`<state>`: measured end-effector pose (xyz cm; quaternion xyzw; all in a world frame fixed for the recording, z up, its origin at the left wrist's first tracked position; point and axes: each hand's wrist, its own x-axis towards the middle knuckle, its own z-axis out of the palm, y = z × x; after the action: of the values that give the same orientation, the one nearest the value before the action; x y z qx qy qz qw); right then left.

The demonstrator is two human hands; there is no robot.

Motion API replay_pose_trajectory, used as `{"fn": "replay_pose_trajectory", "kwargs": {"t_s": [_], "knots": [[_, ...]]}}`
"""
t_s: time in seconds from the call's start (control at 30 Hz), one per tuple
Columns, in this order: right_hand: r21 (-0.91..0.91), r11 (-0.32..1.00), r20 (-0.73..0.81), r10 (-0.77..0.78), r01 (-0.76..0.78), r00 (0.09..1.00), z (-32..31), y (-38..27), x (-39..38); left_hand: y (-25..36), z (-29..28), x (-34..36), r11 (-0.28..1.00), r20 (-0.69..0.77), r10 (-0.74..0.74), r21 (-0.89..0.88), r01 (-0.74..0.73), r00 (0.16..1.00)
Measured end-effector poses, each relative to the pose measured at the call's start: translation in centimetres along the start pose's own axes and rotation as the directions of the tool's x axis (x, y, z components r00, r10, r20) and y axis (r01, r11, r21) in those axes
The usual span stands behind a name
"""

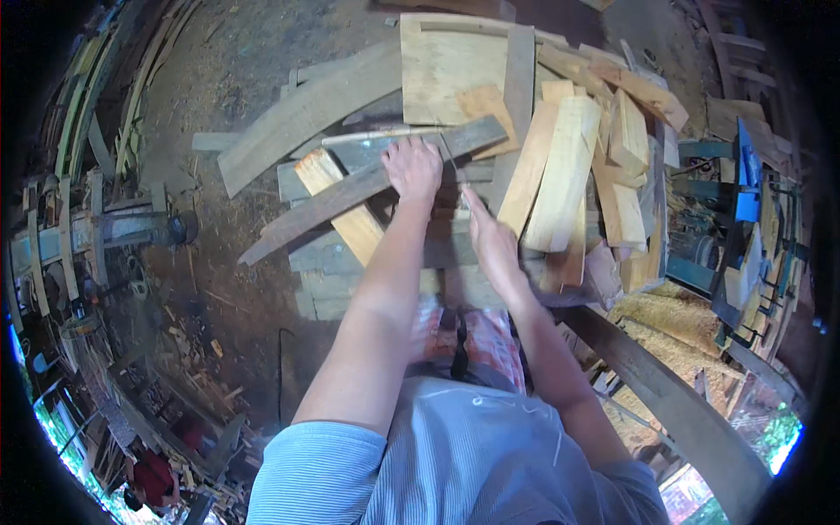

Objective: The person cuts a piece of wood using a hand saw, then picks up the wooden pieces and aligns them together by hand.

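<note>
A long grey plank (337, 201) lies slantwise over a low stack of boards in front of me. My left hand (413, 168) presses down on it, fingers curled over its far side. Just to the right, my right hand (492, 234) is closed round the handle of a hand saw (451, 157), whose narrow blade crosses the plank near its right end. How deep the blade sits in the wood I cannot tell. Under the plank is a pale wood block (354, 223). Beyond my left hand, a thin light strip of wood (376, 136) runs sideways.
Pale thick offcuts (564, 175) are heaped to the right. A wide pale board (446, 66) and a curved grey board (306, 109) lie at the far side. Blue-green machinery (700, 210) stands at the right, near sawdust (674, 324). A person in red (153, 477) is at the lower left.
</note>
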<state>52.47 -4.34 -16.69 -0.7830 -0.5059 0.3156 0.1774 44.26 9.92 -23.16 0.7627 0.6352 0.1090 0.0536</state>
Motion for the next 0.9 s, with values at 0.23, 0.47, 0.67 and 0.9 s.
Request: {"fn": "replay_pose_trajectory", "kwargs": {"t_s": [0.23, 0.47, 0.67, 0.9], "knots": [[0.007, 1.000, -0.042, 0.001, -0.001, 0.999, -0.6, 0.0, 2.8, 1.1, 0.7, -0.3, 1.000, 0.048, -0.009, -0.024, 0.010, 0.999], [-0.034, 0.999, -0.028, 0.016, -0.017, 0.999, -2.0, -0.6, 4.4, 2.0, 0.1, 0.0, 0.998, 0.024, 0.012, -0.058, -0.011, 1.000], [0.066, 0.993, -0.101, -0.096, 0.103, 0.990, 1.2, 1.1, 0.3, -0.3, 1.1, -0.3, 1.000, -0.070, -0.017, -0.016, 0.016, 0.997], [-0.056, 0.998, -0.092, -0.006, 0.001, 0.996, -1.4, -0.1, 4.7, 2.1, 0.6, -0.2, 0.999, 0.035, 0.029, -0.021, -0.028, 0.999]]}}
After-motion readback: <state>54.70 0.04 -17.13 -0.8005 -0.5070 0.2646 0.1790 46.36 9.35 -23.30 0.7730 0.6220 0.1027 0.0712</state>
